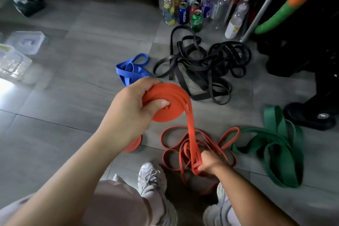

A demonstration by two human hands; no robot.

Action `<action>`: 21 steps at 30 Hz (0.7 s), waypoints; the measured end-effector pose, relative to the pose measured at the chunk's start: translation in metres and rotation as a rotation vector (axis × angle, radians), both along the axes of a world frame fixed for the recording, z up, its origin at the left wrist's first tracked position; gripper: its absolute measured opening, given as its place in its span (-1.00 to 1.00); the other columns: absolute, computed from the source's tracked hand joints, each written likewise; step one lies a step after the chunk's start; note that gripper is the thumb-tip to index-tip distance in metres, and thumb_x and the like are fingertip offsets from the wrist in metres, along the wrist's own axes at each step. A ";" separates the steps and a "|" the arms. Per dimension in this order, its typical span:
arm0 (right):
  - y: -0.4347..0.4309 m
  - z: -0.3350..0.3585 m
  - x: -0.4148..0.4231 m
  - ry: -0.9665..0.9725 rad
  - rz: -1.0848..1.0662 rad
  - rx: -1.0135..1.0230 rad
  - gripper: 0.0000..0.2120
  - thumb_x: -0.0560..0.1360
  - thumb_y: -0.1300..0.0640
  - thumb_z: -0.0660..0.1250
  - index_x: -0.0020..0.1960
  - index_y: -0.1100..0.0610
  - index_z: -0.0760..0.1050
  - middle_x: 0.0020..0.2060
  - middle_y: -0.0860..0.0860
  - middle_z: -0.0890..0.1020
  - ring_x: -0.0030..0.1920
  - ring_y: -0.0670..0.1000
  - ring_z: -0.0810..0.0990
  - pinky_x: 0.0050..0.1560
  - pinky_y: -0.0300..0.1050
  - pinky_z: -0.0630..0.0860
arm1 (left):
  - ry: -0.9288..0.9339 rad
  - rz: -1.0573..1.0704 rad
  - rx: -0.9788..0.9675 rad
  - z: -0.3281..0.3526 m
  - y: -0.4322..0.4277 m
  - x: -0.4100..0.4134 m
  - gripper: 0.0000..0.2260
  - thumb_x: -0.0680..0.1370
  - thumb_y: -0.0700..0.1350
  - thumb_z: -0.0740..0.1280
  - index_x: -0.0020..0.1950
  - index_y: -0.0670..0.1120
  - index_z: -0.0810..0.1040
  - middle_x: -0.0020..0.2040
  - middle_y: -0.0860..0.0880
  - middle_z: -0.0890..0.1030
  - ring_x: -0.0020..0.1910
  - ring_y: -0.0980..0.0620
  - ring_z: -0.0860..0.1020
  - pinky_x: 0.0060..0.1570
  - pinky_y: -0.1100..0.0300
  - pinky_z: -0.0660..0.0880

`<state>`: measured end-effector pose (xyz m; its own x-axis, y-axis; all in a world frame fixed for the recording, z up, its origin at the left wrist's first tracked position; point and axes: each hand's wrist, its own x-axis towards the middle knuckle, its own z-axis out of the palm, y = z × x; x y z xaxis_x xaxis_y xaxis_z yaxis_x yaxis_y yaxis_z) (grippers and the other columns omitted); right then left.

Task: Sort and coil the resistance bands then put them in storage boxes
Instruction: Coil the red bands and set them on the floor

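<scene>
My left hand (132,104) grips a flat coiled roll of orange resistance band (170,97), thumb pressed on its face. A stretched strand of the same band runs down to my right hand (209,161), which pinches it low near the floor. Loose orange loops (176,145) lie tangled on the tiles under that hand. Another orange coil (134,145) lies on the floor, partly hidden by my left wrist. A blue band (130,69), a black tangle of bands (203,68) and a green band (275,145) lie around. Clear plastic storage boxes (12,58) sit at the far left.
Several bottles and cans (198,9) stand at the back. A metal pole (266,3) and an orange-green foam tube (286,9) lean at the right. Black equipment with a foot (310,115) fills the right side. My white shoes (152,178) are below.
</scene>
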<state>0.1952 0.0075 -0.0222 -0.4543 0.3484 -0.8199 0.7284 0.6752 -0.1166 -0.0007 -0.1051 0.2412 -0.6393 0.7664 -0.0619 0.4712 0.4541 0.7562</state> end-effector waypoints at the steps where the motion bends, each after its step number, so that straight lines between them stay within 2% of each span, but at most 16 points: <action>1: 0.004 0.007 -0.001 -0.014 -0.029 0.042 -0.61 0.38 -0.07 0.43 0.14 0.09 0.54 0.13 0.06 0.61 0.18 0.09 0.56 0.11 -0.11 0.45 | 0.015 -0.006 -0.012 0.001 0.003 0.001 -0.76 0.44 -0.13 0.44 0.04 0.11 0.53 -0.19 0.25 0.57 -0.17 0.27 0.54 -0.16 0.46 0.40; 3: 0.016 0.027 -0.004 -0.003 -0.081 0.148 -0.62 0.39 -0.04 0.44 0.14 0.08 0.53 0.14 0.05 0.61 0.18 0.09 0.56 0.07 -0.10 0.46 | 0.044 -0.028 -0.025 0.002 0.010 0.006 -0.77 0.45 -0.14 0.42 0.06 0.06 0.53 -0.22 0.26 0.54 -0.21 0.31 0.52 -0.20 0.51 0.36; 5: 0.031 0.053 -0.006 0.033 -0.078 0.272 -0.63 0.40 -0.05 0.42 0.15 0.07 0.53 0.14 0.03 0.61 0.18 0.08 0.57 0.05 -0.09 0.48 | 0.075 -0.065 -0.025 0.004 0.017 0.013 -0.79 0.46 -0.15 0.41 0.06 0.03 0.53 -0.24 0.24 0.52 -0.25 0.24 0.50 -0.22 0.51 0.35; 6: 0.038 0.068 -0.006 0.058 -0.063 0.316 -0.64 0.41 -0.05 0.41 0.15 0.07 0.53 0.13 0.03 0.61 0.17 0.08 0.57 0.04 -0.09 0.48 | 0.092 -0.086 -0.025 0.003 0.020 0.017 -0.78 0.46 -0.15 0.41 0.07 0.01 0.53 -0.22 0.20 0.54 -0.23 0.19 0.51 -0.21 0.46 0.37; 8: 0.051 0.098 -0.004 0.120 -0.043 0.315 -0.68 0.39 -0.06 0.41 0.07 0.08 0.57 0.05 0.06 0.64 0.10 0.10 0.60 -0.02 -0.10 0.48 | 0.132 -0.120 -0.053 0.000 0.022 0.025 -0.75 0.46 -0.14 0.40 0.12 -0.03 0.53 -0.11 0.09 0.60 -0.08 0.04 0.55 -0.05 0.20 0.44; 11: 0.069 0.143 0.006 0.363 -0.101 0.099 -0.85 0.39 0.01 0.43 -0.27 0.07 0.59 -0.26 0.03 0.62 -0.18 -0.03 0.57 -0.15 -0.12 0.44 | 0.180 -0.159 -0.148 -0.010 0.020 0.035 -0.73 0.47 -0.15 0.38 0.16 -0.07 0.51 -0.01 -0.02 0.64 0.02 -0.10 0.56 0.01 0.02 0.47; 13: 0.075 0.176 0.012 0.592 -0.289 -0.100 -0.76 0.44 0.14 0.42 -0.38 0.04 0.51 -0.41 -0.01 0.53 -0.37 -0.15 0.47 -0.25 -0.12 0.38 | 0.197 -0.167 -0.214 -0.017 0.016 0.041 -0.75 0.48 -0.16 0.36 0.15 -0.09 0.50 -0.01 -0.05 0.63 0.03 -0.14 0.56 0.02 0.00 0.48; 15: 0.078 0.205 0.018 0.812 -0.542 -0.237 -0.82 0.46 0.21 0.40 -0.30 0.05 0.55 -0.41 -0.02 0.56 -0.39 -0.15 0.47 -0.26 -0.21 0.40 | 0.206 -0.180 -0.261 -0.022 0.012 0.047 -0.73 0.49 -0.17 0.35 0.18 -0.08 0.50 0.03 -0.08 0.63 0.05 -0.16 0.55 0.03 0.01 0.47; 18: 0.080 0.247 0.022 1.101 -0.772 -0.335 -0.83 0.49 0.25 0.34 -0.24 0.06 0.57 -0.52 -0.13 0.55 -0.45 -0.21 0.48 -0.33 -0.39 0.38 | 0.222 -0.185 -0.285 -0.023 0.003 0.050 -0.71 0.50 -0.16 0.34 0.23 -0.04 0.49 0.08 -0.07 0.62 0.08 -0.15 0.55 0.05 0.02 0.46; 21: 0.081 0.295 0.020 1.346 -0.924 -0.509 -0.84 0.49 0.27 0.29 -0.23 0.12 0.56 -0.53 -0.11 0.52 -0.45 -0.16 0.46 -0.26 -0.28 0.40 | 0.238 -0.149 -0.293 -0.021 -0.006 0.045 -0.72 0.51 -0.16 0.34 0.21 -0.04 0.49 0.07 -0.06 0.62 0.07 -0.13 0.55 0.03 0.07 0.46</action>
<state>0.2147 0.0884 0.2725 -0.6787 0.7169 -0.1593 0.0414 -0.1791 -0.9829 0.0447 -0.1112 0.2201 -0.5452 0.8238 -0.1552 0.6947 0.5476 0.4663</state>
